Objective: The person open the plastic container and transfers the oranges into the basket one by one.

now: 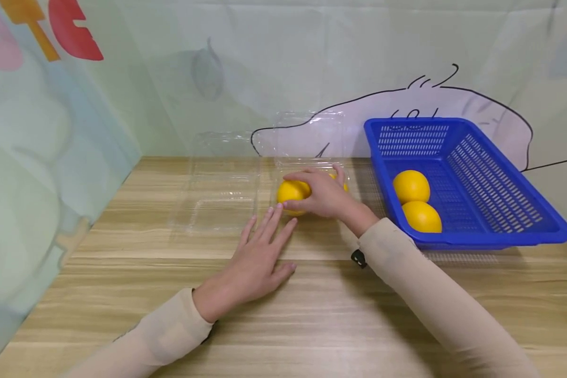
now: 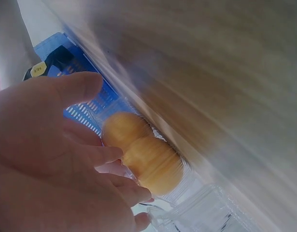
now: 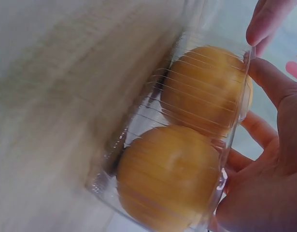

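A clear plastic clamshell box (image 3: 106,189) stands with its lid (image 1: 309,137) raised at the back. Two oranges lie side by side in it, the left orange (image 1: 291,195) and another orange (image 3: 167,176) partly covered by my hand. From above, my right hand (image 1: 323,195) holds the left orange, thumb at its near side by the box rim and index finger over its top. My left hand (image 1: 255,265) is stretched out with straight, spread fingers, its fingertips right at the box's near left corner. Nothing is in the left palm.
A second clear clamshell box (image 1: 223,210) stands open to the left, its lid tilted up toward the wall. On the right, a blue plastic basket (image 1: 505,239) holds an orange (image 1: 411,187) and another orange (image 1: 422,217) along its left side. A printed cloth (image 1: 170,100) hangs behind the wooden table (image 1: 312,325).
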Tool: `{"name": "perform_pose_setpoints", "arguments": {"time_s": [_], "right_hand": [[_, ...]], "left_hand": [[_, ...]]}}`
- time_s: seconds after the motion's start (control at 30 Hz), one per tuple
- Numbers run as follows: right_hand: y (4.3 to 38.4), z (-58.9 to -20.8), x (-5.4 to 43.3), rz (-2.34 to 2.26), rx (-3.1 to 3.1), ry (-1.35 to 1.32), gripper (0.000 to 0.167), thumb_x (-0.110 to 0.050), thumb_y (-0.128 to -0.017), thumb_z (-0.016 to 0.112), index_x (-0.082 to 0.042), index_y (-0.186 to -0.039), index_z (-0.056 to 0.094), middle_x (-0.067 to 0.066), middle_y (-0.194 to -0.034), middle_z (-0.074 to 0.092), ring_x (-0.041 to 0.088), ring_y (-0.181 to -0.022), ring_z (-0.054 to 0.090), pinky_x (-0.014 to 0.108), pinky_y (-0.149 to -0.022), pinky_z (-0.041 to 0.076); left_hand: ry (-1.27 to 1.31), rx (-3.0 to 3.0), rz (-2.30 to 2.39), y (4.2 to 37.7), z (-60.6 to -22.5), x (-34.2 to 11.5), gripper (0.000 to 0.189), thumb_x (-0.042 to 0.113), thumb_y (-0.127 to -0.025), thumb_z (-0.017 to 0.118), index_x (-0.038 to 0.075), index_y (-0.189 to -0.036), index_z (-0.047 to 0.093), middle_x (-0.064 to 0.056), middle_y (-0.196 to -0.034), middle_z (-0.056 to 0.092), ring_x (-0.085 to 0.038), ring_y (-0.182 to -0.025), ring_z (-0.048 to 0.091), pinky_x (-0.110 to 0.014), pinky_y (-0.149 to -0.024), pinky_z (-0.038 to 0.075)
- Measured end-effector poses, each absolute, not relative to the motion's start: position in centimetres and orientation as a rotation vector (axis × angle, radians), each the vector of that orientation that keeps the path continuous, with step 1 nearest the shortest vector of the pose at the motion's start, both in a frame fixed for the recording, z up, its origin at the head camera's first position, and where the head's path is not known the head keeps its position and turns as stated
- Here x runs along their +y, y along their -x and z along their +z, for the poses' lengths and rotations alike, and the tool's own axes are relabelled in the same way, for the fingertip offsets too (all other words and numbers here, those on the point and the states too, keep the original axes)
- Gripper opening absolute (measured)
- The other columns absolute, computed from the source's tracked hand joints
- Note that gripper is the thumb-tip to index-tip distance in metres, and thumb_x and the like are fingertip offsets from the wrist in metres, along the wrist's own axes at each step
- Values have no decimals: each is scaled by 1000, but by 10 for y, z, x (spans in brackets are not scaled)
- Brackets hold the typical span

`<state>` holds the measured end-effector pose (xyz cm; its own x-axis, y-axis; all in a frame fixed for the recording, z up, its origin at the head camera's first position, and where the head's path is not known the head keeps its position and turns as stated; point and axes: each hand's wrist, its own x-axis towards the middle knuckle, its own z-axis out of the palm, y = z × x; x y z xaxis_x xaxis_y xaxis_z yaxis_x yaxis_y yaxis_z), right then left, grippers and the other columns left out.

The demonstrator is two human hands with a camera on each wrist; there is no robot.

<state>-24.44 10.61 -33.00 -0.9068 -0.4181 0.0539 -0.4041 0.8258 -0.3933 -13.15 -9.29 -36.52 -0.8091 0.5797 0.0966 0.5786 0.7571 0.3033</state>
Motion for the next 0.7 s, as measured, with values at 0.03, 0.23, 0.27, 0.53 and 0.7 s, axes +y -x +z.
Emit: {"name": "perform_pose_setpoints", "arguments": {"time_s": [0.03, 0.23, 0.27, 0.53, 0.7], "right_hand": [[245, -329, 106, -615, 2966, 659, 65, -51, -94, 77, -27, -152, 59, 5, -158, 56, 28, -149, 47, 68, -124, -1], [253, -324, 102, -579, 2919, 637, 69, -48, -90, 82, -25, -151, 60, 5, -157, 58, 29, -146, 50, 66, -125, 8], [254, -323, 101, -584, 2905, 634, 69, -47, -89, 82, -24, -151, 60, 6, -157, 58, 30, -145, 51, 65, -125, 12], [256, -321, 98, -656, 2825, 632, 69, -39, -88, 84, -20, -150, 60, 14, -158, 53, 35, -137, 54, 54, -115, 45], [256, -320, 96, -640, 2814, 643, 68, -35, -88, 83, -20, -150, 60, 17, -159, 51, 35, -134, 54, 54, -113, 46]], "left_hand": [[-973, 2944, 515, 132, -365, -93, 80, 34, -102, 69, 4, -166, 33, -23, -176, 7, -44, -163, 10, -67, -128, 7], [-992, 2964, 556, 131, -366, -94, 78, 36, -102, 69, 4, -165, 36, -23, -176, 11, -43, -163, 13, -68, -128, 10], [-992, 2962, 559, 131, -366, -94, 78, 36, -102, 69, 4, -165, 36, -23, -176, 11, -43, -163, 13, -68, -128, 10], [-974, 2944, 547, 131, -366, -93, 78, 38, -103, 66, 4, -165, 34, -23, -176, 9, -42, -163, 11, -68, -128, 9], [-967, 2937, 548, 130, -365, -94, 78, 39, -104, 66, 4, -165, 34, -23, -177, 8, -41, -164, 9, -67, -128, 8]]}}
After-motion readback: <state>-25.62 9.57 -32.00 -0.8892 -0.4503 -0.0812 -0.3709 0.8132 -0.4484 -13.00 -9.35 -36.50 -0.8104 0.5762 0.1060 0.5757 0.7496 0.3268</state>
